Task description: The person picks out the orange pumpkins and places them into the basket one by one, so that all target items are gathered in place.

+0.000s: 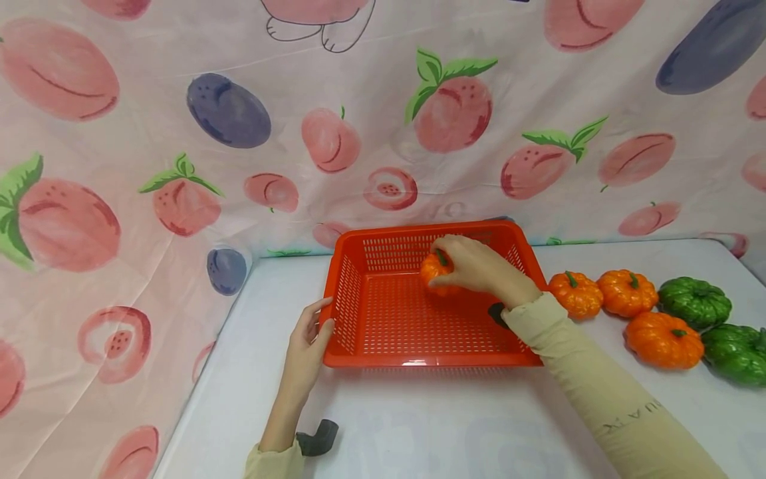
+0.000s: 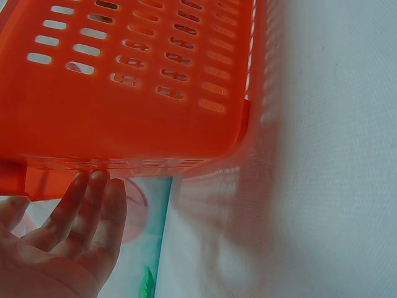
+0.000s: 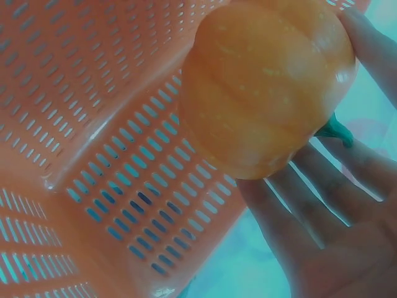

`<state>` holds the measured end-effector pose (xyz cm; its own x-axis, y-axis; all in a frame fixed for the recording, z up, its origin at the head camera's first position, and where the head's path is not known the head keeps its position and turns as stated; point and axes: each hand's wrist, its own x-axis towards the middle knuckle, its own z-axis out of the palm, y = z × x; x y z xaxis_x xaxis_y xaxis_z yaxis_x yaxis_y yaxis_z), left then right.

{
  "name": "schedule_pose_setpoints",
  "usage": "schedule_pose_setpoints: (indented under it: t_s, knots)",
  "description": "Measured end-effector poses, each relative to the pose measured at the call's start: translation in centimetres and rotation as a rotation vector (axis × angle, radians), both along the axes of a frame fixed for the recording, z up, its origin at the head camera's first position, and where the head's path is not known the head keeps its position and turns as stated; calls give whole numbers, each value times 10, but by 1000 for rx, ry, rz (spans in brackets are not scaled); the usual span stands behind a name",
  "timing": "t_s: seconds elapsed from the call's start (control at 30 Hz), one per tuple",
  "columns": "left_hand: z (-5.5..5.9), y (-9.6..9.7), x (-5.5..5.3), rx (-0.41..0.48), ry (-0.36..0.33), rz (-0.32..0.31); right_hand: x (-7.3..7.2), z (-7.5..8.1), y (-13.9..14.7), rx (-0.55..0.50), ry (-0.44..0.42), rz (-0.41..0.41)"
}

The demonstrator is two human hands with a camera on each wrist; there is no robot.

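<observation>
A red plastic basket (image 1: 419,361) with slotted walls stands on the white table. My right hand (image 1: 473,263) is over it, gripping a small orange pumpkin (image 1: 432,269) with a green stem. In the right wrist view the fingers are spread round one side of this pumpkin (image 3: 267,87) and the thumb is on another, above the slotted basket (image 3: 167,205). My left hand (image 1: 308,346) is at the basket's left rim. Seen from the left wrist, its fairly straight fingers (image 2: 84,217) touch the outside of the basket (image 2: 124,124).
To the right of the basket lie more orange pumpkins, one (image 1: 627,293) at the back and one (image 1: 664,340) nearer. Beside them are green pumpkins (image 1: 694,303). A fruit-printed cloth (image 1: 383,120) hangs behind the table (image 1: 419,426). Dark wrist-camera mounts (image 1: 320,437) sit at the wrists.
</observation>
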<state>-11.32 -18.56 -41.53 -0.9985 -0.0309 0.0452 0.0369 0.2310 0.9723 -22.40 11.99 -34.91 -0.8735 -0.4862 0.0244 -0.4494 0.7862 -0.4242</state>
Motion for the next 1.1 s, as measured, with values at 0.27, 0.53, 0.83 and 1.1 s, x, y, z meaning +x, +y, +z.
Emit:
schedule_pose_setpoints:
  t_s: [0.27,0.53,0.83,1.1]
  knots:
    - [0,1,0,4,0,0,-6,-5,-2,7,-29,-8]
    - [-2,0,0,-5,1,7,-10,-9,-3,16,-34,-2]
    - [-3,0,-1,4,2,6,-13,-11,-10,30,-55,22]
    - [-1,0,0,0,3,8,-19,-14,-15,63,-77,12]
